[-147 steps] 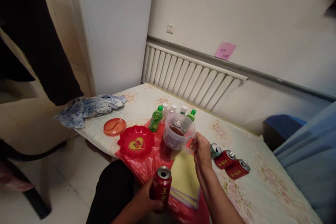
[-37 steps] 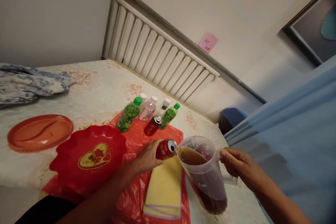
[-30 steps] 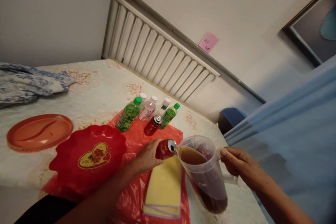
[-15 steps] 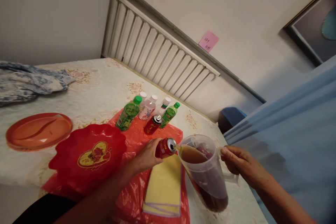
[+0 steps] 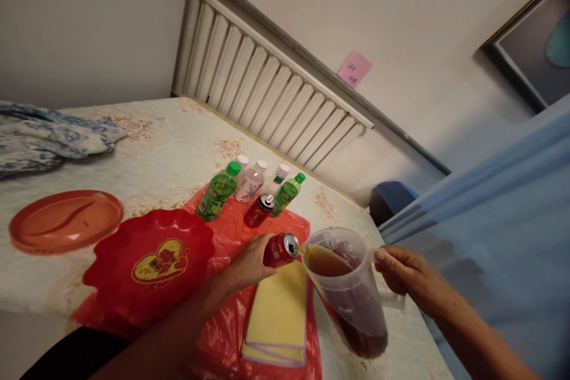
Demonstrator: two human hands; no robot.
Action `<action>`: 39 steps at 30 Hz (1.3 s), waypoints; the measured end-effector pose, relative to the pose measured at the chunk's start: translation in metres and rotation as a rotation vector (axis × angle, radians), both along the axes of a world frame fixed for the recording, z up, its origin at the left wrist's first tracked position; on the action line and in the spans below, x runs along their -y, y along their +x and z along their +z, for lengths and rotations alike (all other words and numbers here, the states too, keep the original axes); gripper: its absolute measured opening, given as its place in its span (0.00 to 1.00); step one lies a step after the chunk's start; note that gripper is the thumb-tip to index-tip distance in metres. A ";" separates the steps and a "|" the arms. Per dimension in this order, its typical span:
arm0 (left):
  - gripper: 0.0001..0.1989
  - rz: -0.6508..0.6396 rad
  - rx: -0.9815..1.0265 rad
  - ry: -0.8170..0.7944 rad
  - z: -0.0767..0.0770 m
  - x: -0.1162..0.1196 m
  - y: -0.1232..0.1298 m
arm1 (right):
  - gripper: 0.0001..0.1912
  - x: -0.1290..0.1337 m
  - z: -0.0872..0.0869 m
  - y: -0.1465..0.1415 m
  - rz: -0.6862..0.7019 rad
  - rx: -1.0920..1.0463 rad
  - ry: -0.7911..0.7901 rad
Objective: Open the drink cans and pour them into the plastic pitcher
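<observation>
My left hand (image 5: 250, 262) is wrapped round a red drink can (image 5: 279, 250), tipped on its side with its open mouth at the rim of a clear plastic pitcher (image 5: 351, 300). A thin brown stream runs from the can into the pitcher. Dark brown liquid (image 5: 367, 338) shows low in the pitcher, and lighter brown near its mouth. By its handle, my right hand (image 5: 403, 273) grips the pitcher, which looks tilted. Beneath the can lies a folded yellow cloth (image 5: 278, 320) on a red plastic bag (image 5: 218, 309).
A second red can (image 5: 259, 211) stands among green bottles (image 5: 218, 193) and white-capped bottles (image 5: 253, 183). To the left are a scalloped red tray (image 5: 187, 243), an orange lid (image 5: 66, 222) and bunched patterned fabric (image 5: 53, 136). A radiator (image 5: 267, 86) lines the wall; a blue curtain (image 5: 503, 219) hangs right.
Almost nothing differs. The can stays tipped at the pitcher's rim, the stream still runs, and both hands keep their places.
</observation>
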State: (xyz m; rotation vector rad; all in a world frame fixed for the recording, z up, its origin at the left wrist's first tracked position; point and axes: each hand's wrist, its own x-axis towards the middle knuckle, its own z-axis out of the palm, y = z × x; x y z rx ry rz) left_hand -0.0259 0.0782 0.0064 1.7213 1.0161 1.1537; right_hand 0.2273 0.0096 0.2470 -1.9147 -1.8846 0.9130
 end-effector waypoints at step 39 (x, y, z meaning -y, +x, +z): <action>0.34 0.003 -0.038 0.012 0.004 0.001 0.000 | 0.34 0.000 0.004 -0.009 -0.005 0.097 0.000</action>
